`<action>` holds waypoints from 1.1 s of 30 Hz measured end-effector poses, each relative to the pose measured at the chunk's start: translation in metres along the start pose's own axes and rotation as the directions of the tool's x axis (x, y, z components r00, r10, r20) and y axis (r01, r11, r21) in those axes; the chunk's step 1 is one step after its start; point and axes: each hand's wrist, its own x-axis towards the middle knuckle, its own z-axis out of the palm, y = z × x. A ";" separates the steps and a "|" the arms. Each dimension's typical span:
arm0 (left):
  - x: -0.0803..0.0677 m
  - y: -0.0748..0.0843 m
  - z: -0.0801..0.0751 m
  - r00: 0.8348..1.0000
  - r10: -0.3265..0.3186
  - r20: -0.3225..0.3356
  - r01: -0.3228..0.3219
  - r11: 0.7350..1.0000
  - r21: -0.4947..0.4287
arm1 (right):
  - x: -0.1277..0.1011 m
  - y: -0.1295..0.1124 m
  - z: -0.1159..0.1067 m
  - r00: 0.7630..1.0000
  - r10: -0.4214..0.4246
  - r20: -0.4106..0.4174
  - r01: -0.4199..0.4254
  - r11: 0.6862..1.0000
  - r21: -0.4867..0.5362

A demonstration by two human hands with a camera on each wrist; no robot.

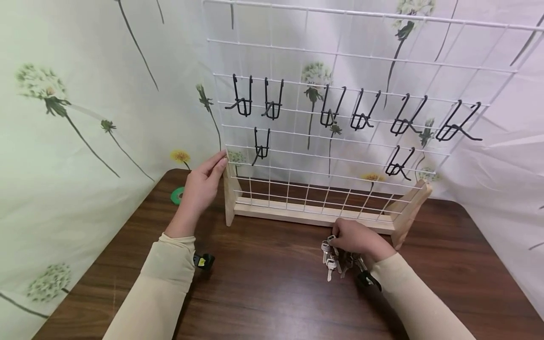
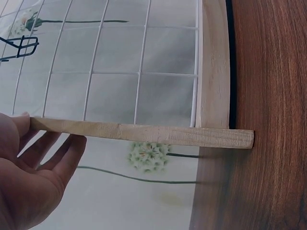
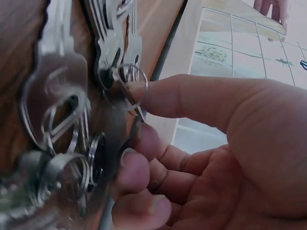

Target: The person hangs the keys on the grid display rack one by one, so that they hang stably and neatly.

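My left hand (image 1: 204, 182) grips the upper end of the left wooden side piece (image 2: 144, 133) of a white wire grid rack (image 1: 346, 13). In the left wrist view, fingertips press against this narrow board. Low at the right, close before the rack's wooden base bar (image 1: 289, 215), my right hand (image 1: 359, 236) pinches a thin metal split ring (image 3: 147, 86). A bunch of silver keys (image 1: 330, 269) hangs below that hand. Seen from the right wrist, thumb and index finger meet on the ring, with large keys (image 3: 62, 86) and more rings dangling beside them.
Several black wire hooks (image 1: 272, 111) hang on the grid, most in one row, two lower down. A green tape roll (image 1: 175, 195) lies on the brown wooden table (image 1: 263, 293) at left. The right wooden side piece (image 1: 411, 212) stands past my right hand. Floral cloth (image 1: 106, 38) hangs behind.
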 end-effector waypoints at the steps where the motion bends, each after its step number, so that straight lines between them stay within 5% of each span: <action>1: 0.000 0.000 0.000 1.000 0.000 0.000 0.000 1.000 0.002 | 0.000 0.000 0.000 1.000 -0.001 0.002 0.001 1.000 0.018; 6: 0.001 -0.001 0.002 1.000 0.002 0.010 -0.002 1.000 -0.001 | 0.002 0.002 0.006 1.000 -0.014 -0.009 0.015 0.997 0.082; 13: -0.001 -0.001 0.001 1.000 0.001 0.011 -0.001 1.000 0.000 | -0.001 -0.007 0.003 0.997 -0.033 -0.070 0.036 0.999 0.030; 17: -0.001 0.000 0.001 1.000 0.004 0.005 -0.004 1.000 -0.004 | -0.004 -0.022 -0.005 0.993 -0.090 -0.080 0.099 0.988 0.119; 24: 0.000 0.000 -0.001 1.000 0.007 0.006 -0.007 1.000 0.006 | -0.008 -0.052 -0.014 0.962 -0.272 0.016 0.234 0.853 0.467; 33: -0.001 0.001 -0.001 1.000 0.001 0.021 -0.002 1.000 0.019 | -0.014 -0.096 -0.028 0.917 -0.395 -0.060 0.370 0.780 0.504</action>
